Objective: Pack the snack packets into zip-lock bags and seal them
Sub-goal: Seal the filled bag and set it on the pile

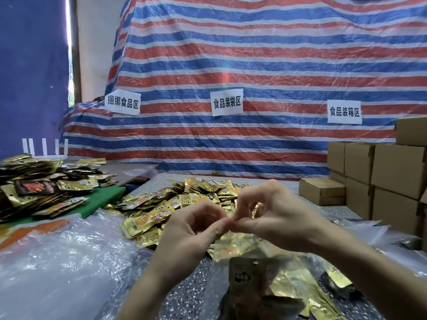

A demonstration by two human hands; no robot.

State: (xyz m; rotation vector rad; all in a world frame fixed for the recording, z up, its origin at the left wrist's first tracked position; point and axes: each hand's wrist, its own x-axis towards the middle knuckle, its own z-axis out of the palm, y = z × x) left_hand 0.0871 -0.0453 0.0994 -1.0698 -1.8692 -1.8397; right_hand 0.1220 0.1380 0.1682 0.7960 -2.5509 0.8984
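Nearest, at the worktop's near edge: a clear zip-lock bag, upright, stuffed with gold snack packets. Pinched at its top rim between thumb and forefinger of the left hand and likewise of the right hand, the two pinches touching, other fingers loosely curled. Toward the near left corner: crumpled clear plastic bags. Mid-worktop, just beyond the hands: a loose pile of the same gold packets. Along the left edge: a green board bearing a darker heap of packets. Along the right edge: stacked cardboard boxes. Behind all: a red, blue and white striped tarp with three paper labels.
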